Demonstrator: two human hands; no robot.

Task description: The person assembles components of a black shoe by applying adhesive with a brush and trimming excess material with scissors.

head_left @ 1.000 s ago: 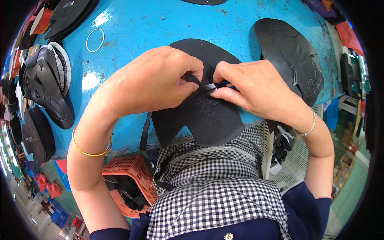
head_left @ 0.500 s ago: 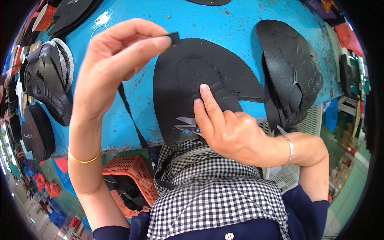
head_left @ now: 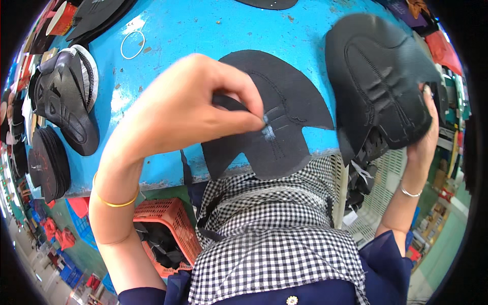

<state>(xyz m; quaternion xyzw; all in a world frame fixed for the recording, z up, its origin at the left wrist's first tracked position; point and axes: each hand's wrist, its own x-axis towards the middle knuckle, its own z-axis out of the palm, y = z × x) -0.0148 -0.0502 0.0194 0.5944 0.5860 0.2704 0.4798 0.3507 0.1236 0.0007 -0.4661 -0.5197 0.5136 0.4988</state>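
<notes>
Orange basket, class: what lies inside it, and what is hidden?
Dark irregular pieces lie heaped inside the orange basket. Anything beneath the topmost pieces is covered and cannot be seen.

No text, number or sign can be read. Small reddish marks show on the stack of dark soles at the left, and pale ones on the black pieces at the upper left; both are too small to make out.

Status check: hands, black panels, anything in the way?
Left hand over centre panel, fingertips at pale patch; whether holding anything, unclear. Right hand holds right panel at its edge. Left hand hides part of centre panel.
</notes>
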